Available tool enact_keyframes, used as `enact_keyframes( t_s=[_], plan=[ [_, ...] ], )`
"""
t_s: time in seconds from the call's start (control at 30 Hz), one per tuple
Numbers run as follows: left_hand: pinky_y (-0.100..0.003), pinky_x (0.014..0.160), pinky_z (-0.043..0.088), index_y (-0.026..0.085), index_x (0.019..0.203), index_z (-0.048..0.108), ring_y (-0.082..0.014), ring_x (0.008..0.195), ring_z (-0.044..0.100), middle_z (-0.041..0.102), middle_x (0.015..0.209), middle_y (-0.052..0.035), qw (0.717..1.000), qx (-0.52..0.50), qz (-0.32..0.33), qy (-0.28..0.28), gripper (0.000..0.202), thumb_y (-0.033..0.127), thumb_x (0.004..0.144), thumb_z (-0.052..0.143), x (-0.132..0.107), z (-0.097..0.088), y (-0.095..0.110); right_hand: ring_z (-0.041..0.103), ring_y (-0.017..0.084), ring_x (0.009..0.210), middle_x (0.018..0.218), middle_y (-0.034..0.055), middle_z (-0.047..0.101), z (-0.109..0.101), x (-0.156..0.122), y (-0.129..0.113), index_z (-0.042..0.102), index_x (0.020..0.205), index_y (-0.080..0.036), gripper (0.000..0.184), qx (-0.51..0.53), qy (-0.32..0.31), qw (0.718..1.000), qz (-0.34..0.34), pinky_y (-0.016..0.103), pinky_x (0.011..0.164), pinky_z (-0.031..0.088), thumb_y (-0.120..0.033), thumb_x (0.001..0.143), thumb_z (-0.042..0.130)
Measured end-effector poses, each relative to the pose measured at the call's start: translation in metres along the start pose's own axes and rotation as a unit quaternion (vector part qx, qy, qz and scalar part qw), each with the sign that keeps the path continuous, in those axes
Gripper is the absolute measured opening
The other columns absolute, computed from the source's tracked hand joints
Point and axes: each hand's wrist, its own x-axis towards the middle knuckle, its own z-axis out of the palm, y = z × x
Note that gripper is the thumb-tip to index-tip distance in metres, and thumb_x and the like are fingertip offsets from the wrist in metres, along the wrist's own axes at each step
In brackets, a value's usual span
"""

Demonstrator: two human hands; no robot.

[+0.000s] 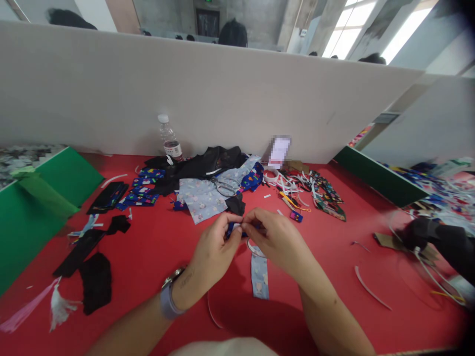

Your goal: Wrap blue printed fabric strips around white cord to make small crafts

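My left hand (214, 249) and my right hand (279, 242) meet over the middle of the red table, fingertips pinched close together. Between them is a small dark blue patterned piece of fabric (231, 229), mostly covered by the fingers. Both hands grip it, thumbs and forefingers nearly touching. Just below the right hand lies a light blue printed fabric strip (260, 278), with a thin pale loop (253, 247) at its top, partly behind that hand. Beyond the hands, scissors (223, 188) rest on a larger light blue printed cloth (200, 198).
A plastic bottle (171, 141) and a propped phone (279, 151) stand along the back partition (208, 94). Tangled white cords (285, 184) lie right of the cloth. Black fabric pieces (95, 282) lie left. Green boards (378, 175) flank the table; a black device (426, 235) is at right.
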Motion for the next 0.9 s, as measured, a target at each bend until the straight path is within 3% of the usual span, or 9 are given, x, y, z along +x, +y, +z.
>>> enact_keyframes(
  t_s=[0.3,0.43,0.57,0.73,0.8,0.9],
  plan=[
    [-0.026,0.073,0.053,0.022,0.105,0.054,-0.0167,0.087,0.067,0.067,0.097,-0.0022,1.0,0.011,0.003,-0.007,0.022,0.021,0.084,0.048,0.001,0.0,-0.002,0.057,0.013,0.063,0.073,-0.001,0.065,-0.002,0.0,0.001,0.057,0.081,-0.022,0.008,0.004,0.002,1.0,0.001,0.021,0.054,0.035,-0.022,0.086,0.052],
    [-0.023,0.073,0.051,0.023,0.113,0.048,-0.0136,0.084,0.066,0.067,0.091,0.0005,0.999,-0.046,-0.009,-0.023,0.031,0.016,0.083,0.049,0.002,-0.002,0.001,0.058,0.012,0.062,0.073,-0.0012,0.066,-0.005,0.0,0.003,0.057,0.081,-0.022,0.008,0.022,0.006,1.0,-0.004,0.021,0.054,0.037,-0.022,0.086,0.051],
    [-0.021,0.07,0.049,0.021,0.098,0.046,-0.0118,0.077,0.065,0.067,0.08,0.0021,0.993,-0.115,-0.029,-0.02,0.018,0.019,0.083,0.055,0.003,-0.004,0.002,0.055,0.01,0.056,0.067,-0.0023,0.064,-0.007,0.0,0.003,0.057,0.08,-0.021,0.007,0.07,0.019,0.997,-0.005,0.02,0.052,0.038,-0.024,0.085,0.052],
    [-0.019,0.064,0.046,0.018,0.091,0.055,-0.0081,0.065,0.06,0.067,0.077,0.0024,0.977,-0.207,-0.004,0.051,0.012,0.023,0.081,0.061,0.01,-0.004,-0.001,0.054,0.01,0.056,0.067,-0.0011,0.062,-0.007,0.002,0.005,0.057,0.08,-0.019,0.014,0.167,-0.006,0.986,0.004,0.02,0.05,0.039,-0.031,0.086,0.052],
    [-0.021,0.066,0.047,0.017,0.091,0.057,-0.0105,0.071,0.062,0.07,0.081,-0.0003,0.966,-0.243,0.007,0.084,0.013,0.022,0.08,0.062,0.013,-0.005,-0.002,0.051,0.009,0.054,0.065,-0.0017,0.06,-0.01,0.001,0.006,0.057,0.08,-0.019,0.016,0.18,-0.022,0.983,0.006,0.02,0.047,0.037,-0.033,0.086,0.052],
    [-0.025,0.074,0.049,0.016,0.092,0.06,-0.0159,0.084,0.066,0.072,0.091,-0.0047,0.963,-0.256,0.014,0.081,0.014,0.021,0.079,0.063,0.015,-0.006,0.0,0.047,0.008,0.05,0.062,-0.003,0.056,-0.02,-0.005,0.005,0.057,0.078,-0.019,0.018,0.153,-0.014,0.988,0.01,0.019,0.045,0.035,-0.035,0.085,0.053]
  ],
)
